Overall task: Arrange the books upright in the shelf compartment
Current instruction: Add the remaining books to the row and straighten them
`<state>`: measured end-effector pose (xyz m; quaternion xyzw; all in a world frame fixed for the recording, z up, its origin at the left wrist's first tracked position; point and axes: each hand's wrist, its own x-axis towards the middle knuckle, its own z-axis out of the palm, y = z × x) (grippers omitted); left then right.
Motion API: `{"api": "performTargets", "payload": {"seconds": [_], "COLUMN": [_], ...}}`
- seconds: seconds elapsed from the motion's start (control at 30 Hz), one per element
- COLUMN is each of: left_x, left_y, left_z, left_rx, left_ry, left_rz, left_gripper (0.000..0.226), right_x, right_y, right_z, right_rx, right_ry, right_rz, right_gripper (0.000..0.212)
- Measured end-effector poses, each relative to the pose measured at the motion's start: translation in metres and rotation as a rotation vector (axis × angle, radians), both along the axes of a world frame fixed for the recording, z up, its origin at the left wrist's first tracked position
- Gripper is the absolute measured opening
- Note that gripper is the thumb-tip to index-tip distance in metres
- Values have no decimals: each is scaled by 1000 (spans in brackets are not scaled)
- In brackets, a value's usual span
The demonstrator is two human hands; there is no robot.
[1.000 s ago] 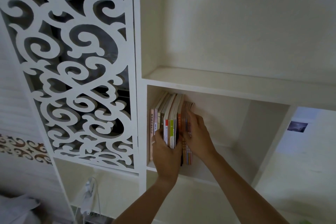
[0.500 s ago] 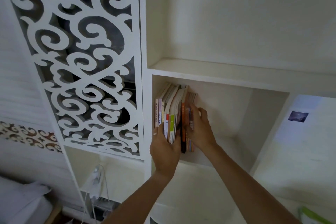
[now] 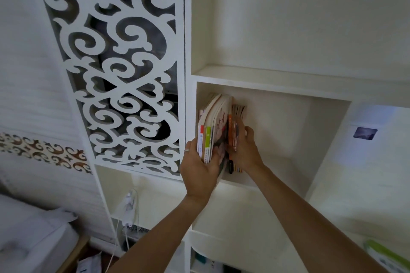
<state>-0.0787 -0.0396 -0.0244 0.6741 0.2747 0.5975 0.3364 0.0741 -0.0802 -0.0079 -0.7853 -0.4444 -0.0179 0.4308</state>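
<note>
While left hand [image 3: 200, 170] grips the thick bundle of white-spined paperback books [image 3: 210, 131] against the cream shelf compartment [image 3: 288, 139] left wall, right hand [image 3: 244, 148] pinches thin orange-spined books [image 3: 234, 131] upright beside them.

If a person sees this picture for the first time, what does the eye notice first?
Two bare hands, the left hand and right hand, grip a row of books at the left end of a white shelf compartment. Left of it, a white scrollwork panel fills the wall.
</note>
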Motion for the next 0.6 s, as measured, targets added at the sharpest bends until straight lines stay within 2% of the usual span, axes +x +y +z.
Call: {"api": "performTargets", "payload": {"seconds": [0.1, 0.2, 0.33, 0.47, 0.6], "left_x": [-9, -19, -39, -56, -63], "left_y": [-4, -1, 5, 10, 17], "left_z": [7, 12, 19, 24, 21], "left_rx": [-21, -47, -25, 15, 15], "left_ry": [-40, -74, -99, -101, -89], "left_rz": [-20, -12, 43, 98, 123], "left_gripper": [49, 37, 37, 35, 34], "right_x": [-1, -2, -6, -17, -19], "right_y": [0, -1, 5, 19, 47], "right_z": [-1, -1, 4, 21, 34], "right_rx": [-6, -11, -24, 28, -40], "right_ry": [6, -1, -41, -217, -387], "right_rz": [-8, -3, -19, 5, 35], "right_gripper": [95, 97, 101, 97, 91]}}
